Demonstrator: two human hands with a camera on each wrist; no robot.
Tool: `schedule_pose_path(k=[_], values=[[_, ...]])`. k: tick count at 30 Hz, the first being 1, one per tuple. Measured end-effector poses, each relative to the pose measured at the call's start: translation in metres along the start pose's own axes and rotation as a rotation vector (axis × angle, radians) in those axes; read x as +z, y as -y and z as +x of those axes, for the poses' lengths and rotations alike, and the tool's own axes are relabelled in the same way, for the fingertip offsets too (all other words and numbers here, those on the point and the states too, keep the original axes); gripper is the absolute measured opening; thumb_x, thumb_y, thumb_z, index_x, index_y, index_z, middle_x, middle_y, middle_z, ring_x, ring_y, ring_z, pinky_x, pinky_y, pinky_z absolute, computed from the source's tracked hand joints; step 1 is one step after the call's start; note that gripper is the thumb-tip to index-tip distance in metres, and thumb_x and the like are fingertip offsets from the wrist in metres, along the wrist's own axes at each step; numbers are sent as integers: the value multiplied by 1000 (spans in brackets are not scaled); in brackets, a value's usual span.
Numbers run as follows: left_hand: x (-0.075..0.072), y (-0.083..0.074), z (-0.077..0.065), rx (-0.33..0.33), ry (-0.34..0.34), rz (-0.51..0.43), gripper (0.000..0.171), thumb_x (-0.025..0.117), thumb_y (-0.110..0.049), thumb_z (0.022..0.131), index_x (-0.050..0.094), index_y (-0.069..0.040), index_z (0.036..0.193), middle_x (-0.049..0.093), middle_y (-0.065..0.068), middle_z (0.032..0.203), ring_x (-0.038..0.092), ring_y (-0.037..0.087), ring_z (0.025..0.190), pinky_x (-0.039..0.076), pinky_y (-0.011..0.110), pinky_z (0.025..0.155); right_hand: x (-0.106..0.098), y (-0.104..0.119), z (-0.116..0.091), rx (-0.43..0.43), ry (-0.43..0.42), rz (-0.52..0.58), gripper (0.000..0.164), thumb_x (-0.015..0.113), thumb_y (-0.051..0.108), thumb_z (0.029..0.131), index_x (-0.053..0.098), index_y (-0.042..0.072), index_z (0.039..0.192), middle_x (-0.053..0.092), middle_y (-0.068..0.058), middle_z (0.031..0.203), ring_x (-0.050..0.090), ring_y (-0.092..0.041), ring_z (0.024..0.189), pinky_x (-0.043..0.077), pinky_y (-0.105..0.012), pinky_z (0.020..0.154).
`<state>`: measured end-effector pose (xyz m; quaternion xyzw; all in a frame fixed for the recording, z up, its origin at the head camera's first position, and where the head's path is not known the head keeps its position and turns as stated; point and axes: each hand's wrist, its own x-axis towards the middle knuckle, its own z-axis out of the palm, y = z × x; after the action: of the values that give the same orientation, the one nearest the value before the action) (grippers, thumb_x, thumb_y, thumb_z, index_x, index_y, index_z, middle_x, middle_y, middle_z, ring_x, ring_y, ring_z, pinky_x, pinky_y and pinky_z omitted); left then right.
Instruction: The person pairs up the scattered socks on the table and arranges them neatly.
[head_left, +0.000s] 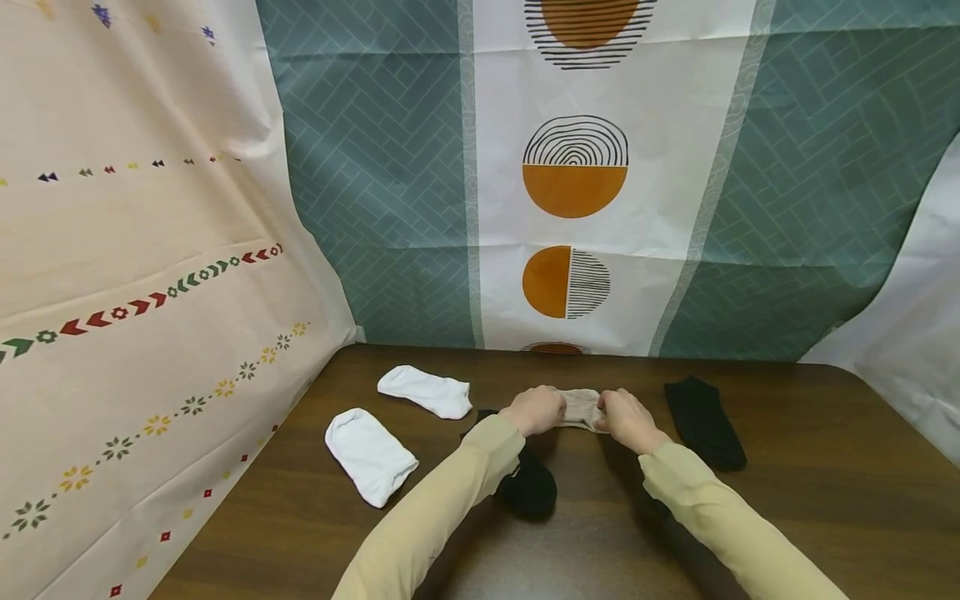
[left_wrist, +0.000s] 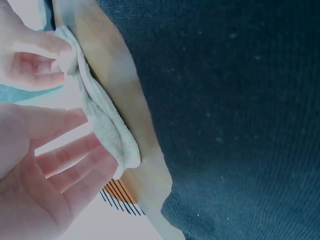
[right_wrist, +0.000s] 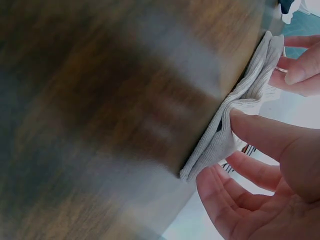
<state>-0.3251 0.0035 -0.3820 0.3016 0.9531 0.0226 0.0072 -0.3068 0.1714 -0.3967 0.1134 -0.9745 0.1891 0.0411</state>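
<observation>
Between my two hands a beige ribbed sock (head_left: 580, 408) is held near the back of the wooden table. At its left end my left hand (head_left: 536, 410) pinches it. My right hand (head_left: 630, 418) grips the right end, with the thumb (right_wrist: 250, 125) on top of the knit and the fingers beneath. The sock lies folded lengthwise, low over the table in the right wrist view. Below my left forearm is a black sock (head_left: 531, 490), partly hidden by the sleeve. Dark ribbed fabric (left_wrist: 230, 110) fills much of the left wrist view.
Two white socks, one farther back (head_left: 426, 392) and one nearer (head_left: 371, 457), lie on the table's left side. Another black sock (head_left: 705, 423) rests right of my right hand. Patterned cloth (head_left: 570, 283) hangs behind the table, and a cream cloth (head_left: 135, 267) hangs along its left side.
</observation>
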Motion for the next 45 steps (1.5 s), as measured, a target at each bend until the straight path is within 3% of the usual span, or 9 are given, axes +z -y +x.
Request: schedule_pose_path(k=[8,17,22,30,41,45], values=[[4,1,6,-26,-21,34,16,53,-13,91,68,-17,95,58,-4,92,51,10,79,43,26,62,0,-1,6,3,14,1,25,71,6,74,60,-7,92,56,-15,87,52,-29,79,44,-43,67],[10,1,12,-75,-83,96,12,60,-11,85,63,-17,76,53,-5,75,51,11,67,42,29,53,4,1,10,22,13,-5,22,72,6,73,61,-4,89,56,-14,85,53,-29,79,44,-42,68],[15,-2,18,-95,-103,164,12,55,-16,90,65,-18,82,55,-1,81,55,16,74,45,31,54,5,-2,15,18,11,-8,24,72,7,73,61,-4,91,56,-14,86,53,-30,80,44,-42,68],[20,-5,30,-137,-127,167,21,50,-10,92,67,-18,101,57,1,93,54,19,85,47,34,62,2,-5,24,44,9,-12,23,70,7,75,61,-4,92,55,-15,88,52,-31,83,44,-44,69],[29,-3,34,-199,-198,149,25,44,-7,94,66,-14,104,58,7,104,54,22,94,48,36,65,7,-8,34,46,-29,-9,22,70,6,76,61,-5,93,54,-17,89,52,-34,86,43,-45,72],[27,-3,37,-210,-190,159,28,42,-6,95,66,-14,107,57,8,107,53,23,96,48,37,66,7,-9,36,65,-43,2,23,69,6,76,61,-5,95,54,-18,91,52,-35,87,43,-46,72]])
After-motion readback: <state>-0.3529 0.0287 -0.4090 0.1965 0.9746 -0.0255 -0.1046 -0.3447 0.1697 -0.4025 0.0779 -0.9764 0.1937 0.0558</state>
